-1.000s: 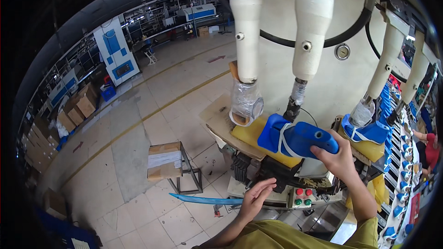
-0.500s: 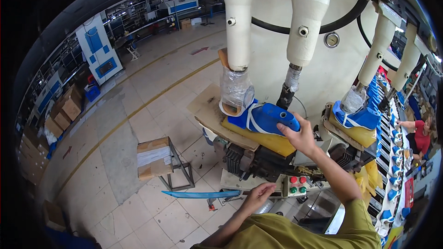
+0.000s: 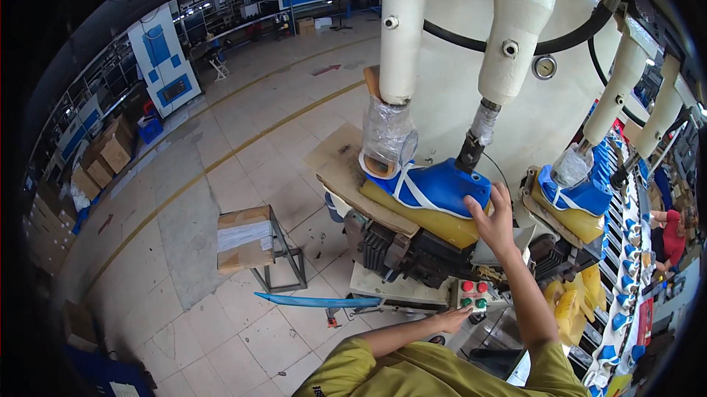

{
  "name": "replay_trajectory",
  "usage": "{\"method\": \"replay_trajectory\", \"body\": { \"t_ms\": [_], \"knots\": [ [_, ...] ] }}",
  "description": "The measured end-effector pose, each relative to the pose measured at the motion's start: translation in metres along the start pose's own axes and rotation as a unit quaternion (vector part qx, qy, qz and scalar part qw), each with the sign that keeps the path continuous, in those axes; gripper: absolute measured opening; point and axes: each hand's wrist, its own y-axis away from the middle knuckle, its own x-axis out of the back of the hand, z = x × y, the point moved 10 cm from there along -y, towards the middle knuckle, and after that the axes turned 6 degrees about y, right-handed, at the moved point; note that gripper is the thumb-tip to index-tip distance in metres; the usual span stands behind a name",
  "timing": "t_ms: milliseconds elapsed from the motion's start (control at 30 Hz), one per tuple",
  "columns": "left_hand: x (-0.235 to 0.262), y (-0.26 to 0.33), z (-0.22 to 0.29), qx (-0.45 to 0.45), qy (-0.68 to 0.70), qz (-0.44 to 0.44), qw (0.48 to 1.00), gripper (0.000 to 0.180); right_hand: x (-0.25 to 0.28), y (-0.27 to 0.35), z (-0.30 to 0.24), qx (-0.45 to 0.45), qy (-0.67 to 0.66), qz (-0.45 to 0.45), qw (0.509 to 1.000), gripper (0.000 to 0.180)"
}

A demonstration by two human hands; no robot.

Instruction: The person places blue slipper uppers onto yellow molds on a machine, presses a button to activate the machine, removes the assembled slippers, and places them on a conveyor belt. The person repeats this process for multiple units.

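My right fingers (image 3: 502, 204) grip blue shoe last (image 3: 445, 183) at yellow pad's (image 3: 442, 225) right edge, likely steadying; left fingers (image 3: 463, 311) by green buttons (image 3: 482, 303), closure unclear.

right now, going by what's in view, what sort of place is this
Probably a shoe factory floor: a blue shoe piece with white straps sits on a yellow pad beneath press cylinders, and similar blue-and-white pieces line the right side.

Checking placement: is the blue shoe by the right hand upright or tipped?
Upright: the blue shoe rests sole down along the yellow pad.
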Motion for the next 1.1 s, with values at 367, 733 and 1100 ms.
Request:
{"method": "replay_trajectory", "body": {
  "t_ms": [367, 733, 1100],
  "knots": [
    [-0.022, -0.002, -0.031, 0.083, -0.085, 0.032, 0.992, 0.083, 0.016, 0.018, 0.005, -0.059, 0.010, 0.090, 0.994, 0.035],
    [-0.014, -0.008, -0.023, 0.149, -0.131, -0.012, 0.980, 0.072, 0.028, -0.004, -0.010, -0.029, 0.017, 0.068, 0.997, 0.030],
    [-0.033, -0.044, 0.076, -0.045, 0.140, 0.031, 0.989, 0.050, 0.072, 0.043, -0.023, -0.021, -0.070, 0.111, 0.991, 0.026]
  ]
}}
